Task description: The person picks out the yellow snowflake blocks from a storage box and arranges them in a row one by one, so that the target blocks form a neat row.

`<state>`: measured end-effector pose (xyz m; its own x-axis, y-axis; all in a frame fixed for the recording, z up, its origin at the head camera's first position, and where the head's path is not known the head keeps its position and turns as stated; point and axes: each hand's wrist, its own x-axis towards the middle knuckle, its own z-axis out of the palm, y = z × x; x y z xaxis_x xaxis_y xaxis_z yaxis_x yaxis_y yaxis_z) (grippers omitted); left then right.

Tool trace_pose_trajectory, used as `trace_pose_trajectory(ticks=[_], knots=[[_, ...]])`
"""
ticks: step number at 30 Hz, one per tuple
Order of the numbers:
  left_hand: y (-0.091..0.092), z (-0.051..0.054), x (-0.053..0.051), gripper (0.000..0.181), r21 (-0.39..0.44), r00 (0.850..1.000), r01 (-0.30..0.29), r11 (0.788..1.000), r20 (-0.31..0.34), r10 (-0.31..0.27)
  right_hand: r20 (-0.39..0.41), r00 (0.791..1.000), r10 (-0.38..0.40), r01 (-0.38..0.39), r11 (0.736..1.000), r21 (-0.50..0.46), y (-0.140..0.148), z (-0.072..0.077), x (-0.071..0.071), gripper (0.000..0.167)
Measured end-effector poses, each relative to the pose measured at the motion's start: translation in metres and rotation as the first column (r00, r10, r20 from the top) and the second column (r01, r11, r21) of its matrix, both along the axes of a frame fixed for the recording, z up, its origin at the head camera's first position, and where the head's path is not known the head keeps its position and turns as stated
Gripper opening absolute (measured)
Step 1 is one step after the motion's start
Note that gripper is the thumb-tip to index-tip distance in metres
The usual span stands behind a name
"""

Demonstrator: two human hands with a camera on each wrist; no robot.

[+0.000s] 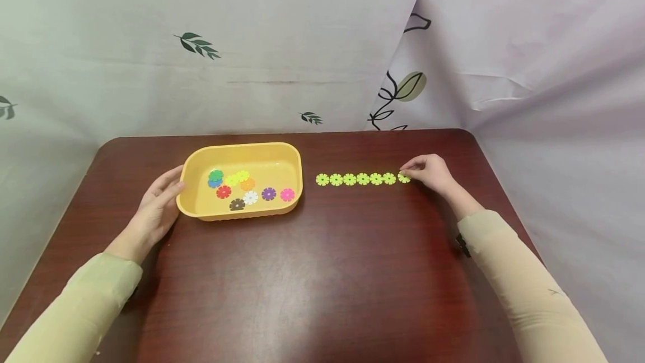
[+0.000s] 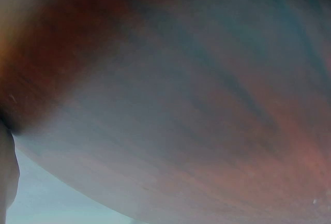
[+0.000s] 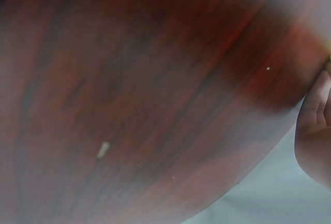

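In the head view my right hand point(image 1: 428, 172) pinches a yellow-green notched disc point(image 1: 404, 177) at the right end of a straight row of matching discs point(image 1: 363, 179) lying on the table. A small gap separates it from its neighbour. My left hand point(image 1: 157, 206) holds the left end of a yellow tray point(image 1: 242, 214), thumb at the rim. Loose discs lie inside, among them a red disc point(image 1: 224, 192), a purple disc point(image 1: 269, 194) and a pink disc point(image 1: 287, 195). The right wrist view shows part of my right hand point(image 3: 314, 131) at its edge, fingertips cut off.
The dark red-brown table point(image 1: 302, 273) has a pale curtain point(image 1: 252, 71) with leaf prints behind it and another pale cloth point(image 1: 564, 156) along the right. In the right wrist view a small pale fleck point(image 3: 103, 150) lies on the table.
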<state>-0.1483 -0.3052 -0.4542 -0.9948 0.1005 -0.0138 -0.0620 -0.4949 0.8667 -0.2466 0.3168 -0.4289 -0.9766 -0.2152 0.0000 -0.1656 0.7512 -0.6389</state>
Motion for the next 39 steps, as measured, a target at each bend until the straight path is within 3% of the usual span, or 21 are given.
trace_pose_trajectory(ticks=[12, 25, 39], knots=[[-0.001, -0.001, -0.001, 0.039, 0.012, 1.000, 0.002, 1.000, 0.007, -0.002, -0.033, 0.999, 0.037, -0.035, 0.998, 0.045, -0.002, 0.000, 0.000, 0.013], [0.000, -0.001, 0.000, 0.039, -0.009, 1.000, -0.005, 1.000, 0.002, 0.005, 0.007, 1.000, 0.009, -0.010, 0.999, 0.042, -0.002, -0.003, -0.003, 0.014], [0.000, -0.003, -0.001, 0.038, -0.017, 1.000, -0.005, 1.000, -0.012, 0.005, -0.002, 1.000, 0.008, -0.008, 1.000, 0.025, -0.009, 0.006, -0.010, 0.018]])
